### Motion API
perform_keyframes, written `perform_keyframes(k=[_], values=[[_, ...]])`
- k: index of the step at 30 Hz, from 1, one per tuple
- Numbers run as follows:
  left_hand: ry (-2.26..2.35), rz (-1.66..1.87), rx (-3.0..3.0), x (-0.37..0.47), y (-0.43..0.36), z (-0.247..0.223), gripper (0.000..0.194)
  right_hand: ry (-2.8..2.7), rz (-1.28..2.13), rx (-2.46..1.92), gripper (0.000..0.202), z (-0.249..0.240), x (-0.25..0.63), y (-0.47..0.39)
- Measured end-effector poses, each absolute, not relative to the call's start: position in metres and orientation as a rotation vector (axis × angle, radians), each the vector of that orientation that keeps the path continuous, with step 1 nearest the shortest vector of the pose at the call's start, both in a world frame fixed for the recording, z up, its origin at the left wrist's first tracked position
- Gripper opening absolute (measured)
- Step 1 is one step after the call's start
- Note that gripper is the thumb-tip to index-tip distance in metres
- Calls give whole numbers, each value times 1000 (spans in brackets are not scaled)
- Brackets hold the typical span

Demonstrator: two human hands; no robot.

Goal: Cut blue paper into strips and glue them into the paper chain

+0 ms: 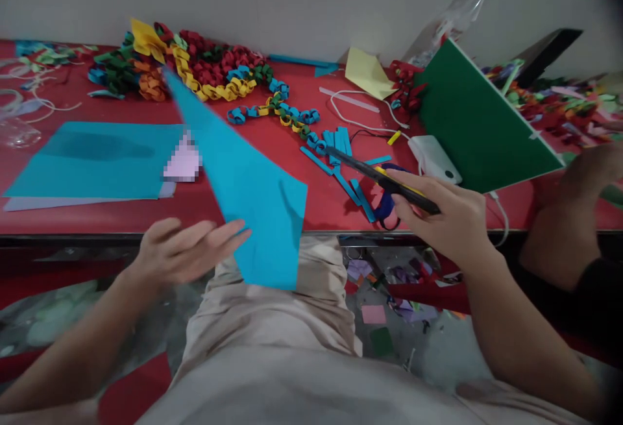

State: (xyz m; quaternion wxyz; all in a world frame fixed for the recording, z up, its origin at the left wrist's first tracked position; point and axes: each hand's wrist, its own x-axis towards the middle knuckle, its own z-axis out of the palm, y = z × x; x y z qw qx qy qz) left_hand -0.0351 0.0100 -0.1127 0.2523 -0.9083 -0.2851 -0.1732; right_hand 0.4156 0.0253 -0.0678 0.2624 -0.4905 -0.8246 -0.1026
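While the left hand holds a big blue sheet by its edge, up over the person's lap, the right hand is wrapped around black and yellow scissors that point left above the red worktop. Thin blue strips lie near the scissors, next to a chain of paper rings, and another blue sheet lies flat on the left side.

The paper is plain blue, the table red.
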Motion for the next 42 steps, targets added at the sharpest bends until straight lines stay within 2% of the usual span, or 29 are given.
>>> perform_keyframes(k=[4, 9, 12, 14, 18, 24, 35, 42], values=[[-991, -410, -2789, -34, 70, -115, 40, -2202, -253, -1369, 43, -66, 416, 26], [-1121, -28, -3204, -29, 102, -112, 57, -2205, -298, -1387, 40, -63, 418, 21], [-1199, -34, -3342, -30, 96, -112, 54, -2261, -292, -1433, 40, -63, 416, 19], [-1247, -70, -3295, -30, 92, -116, 49, -2290, -264, -1405, 40, -64, 411, 20], [-1161, -74, -3158, -26, 88, -130, 61, -2398, -217, -1282, 39, -66, 397, 27], [-1109, -86, -3141, -29, 89, -141, 66, -2581, -82, -1082, 43, -71, 373, 43], [-1170, -109, -3298, -35, 93, -140, 53, -2768, -56, -925, 38, -75, 348, 64], [-1110, -120, -3233, -29, 89, -138, 56, -2810, -114, -815, 41, -86, 340, 69]])
